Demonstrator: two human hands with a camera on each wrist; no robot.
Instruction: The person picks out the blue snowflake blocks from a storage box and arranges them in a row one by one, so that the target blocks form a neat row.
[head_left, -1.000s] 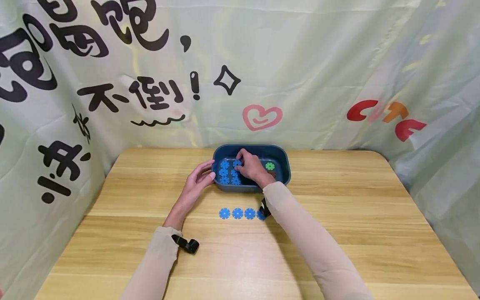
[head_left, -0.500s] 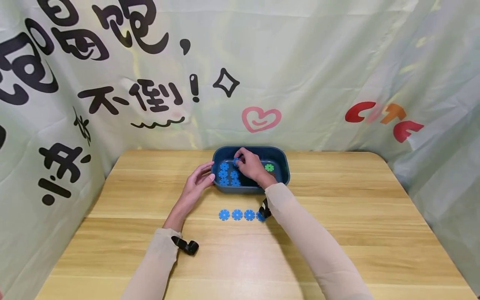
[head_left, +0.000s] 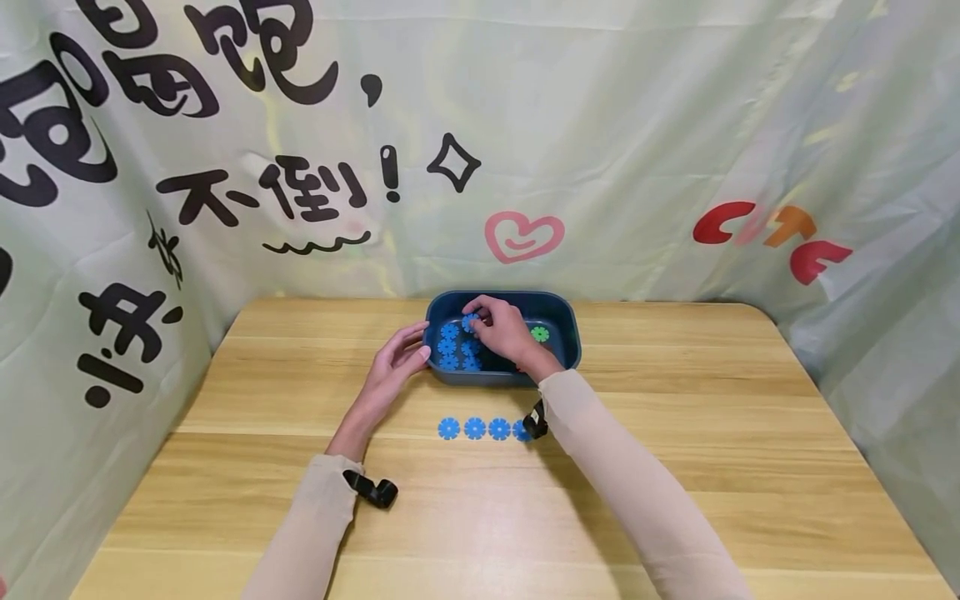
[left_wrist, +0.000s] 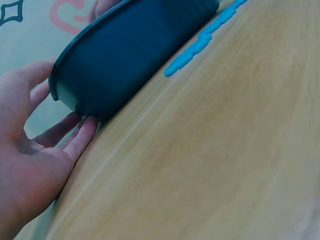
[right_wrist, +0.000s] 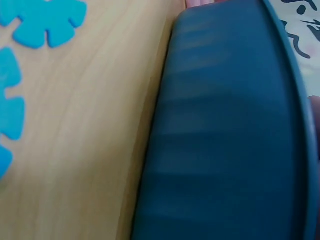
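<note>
A dark blue rectangular box (head_left: 480, 378) stands near the table's far edge. My right hand (head_left: 507, 332) reaches into it and pinches a blue snowflake disc (head_left: 470, 322) between thumb and fingers, near the far wall. Below that disc, several more blue discs (head_left: 447, 347) lie in two columns at the box's left end. My left hand (head_left: 392, 360) rests against the outside of the left end, fairly straight fingers and thumb touching the wall, as the left wrist view also shows. In the right wrist view the box's side wall (right_wrist: 225, 125) hides most of the right hand.
On the wooden table (head_left: 480, 517), a row of several blue discs (head_left: 475, 428) lies in front of the box; the right wrist camera (head_left: 536, 421) partly covers the rightmost. A green disc (head_left: 540, 334) lies in the box's right part. A printed curtain (head_left: 600, 150) hangs behind the table.
My right hand has shifted slightly left with the pinched disc, which turned edge-on half a second ago and now shows its face again. The left hand stays at the box's end.
</note>
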